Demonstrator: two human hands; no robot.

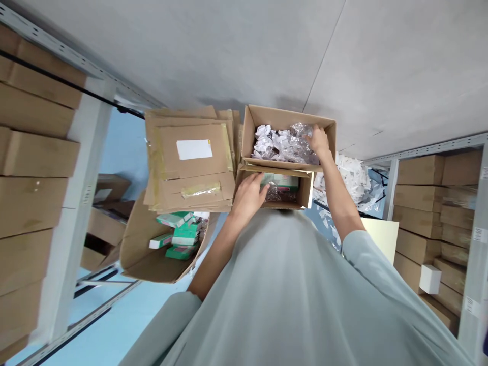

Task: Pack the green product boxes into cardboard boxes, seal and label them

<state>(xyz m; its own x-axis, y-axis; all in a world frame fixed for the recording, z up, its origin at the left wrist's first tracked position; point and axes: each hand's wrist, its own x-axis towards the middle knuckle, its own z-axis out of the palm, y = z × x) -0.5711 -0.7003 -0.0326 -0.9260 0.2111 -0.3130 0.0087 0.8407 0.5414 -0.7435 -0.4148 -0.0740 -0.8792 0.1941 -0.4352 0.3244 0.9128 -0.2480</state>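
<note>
Two open cardboard boxes stand on the grey floor in front of me. The far box (328, 127) is full of crumpled clear plastic bags (290, 145) and white paper slips. My right hand (318, 142) is inside it, fingers closed on the clear plastic. The near box (307, 190) holds a green packet (284, 180) and plastic-wrapped items. My left hand (247, 195) reaches over its near-left edge with fingers curled into the contents; what they grip is hidden.
A stack of flattened cartons (190, 162) lies left of the boxes. Below it an open carton (145, 254) holds several green and white packets (179, 236). A heap of white slips (354, 178) lies to the right. Metal shelves with brown cartons (34, 168) stand on both sides.
</note>
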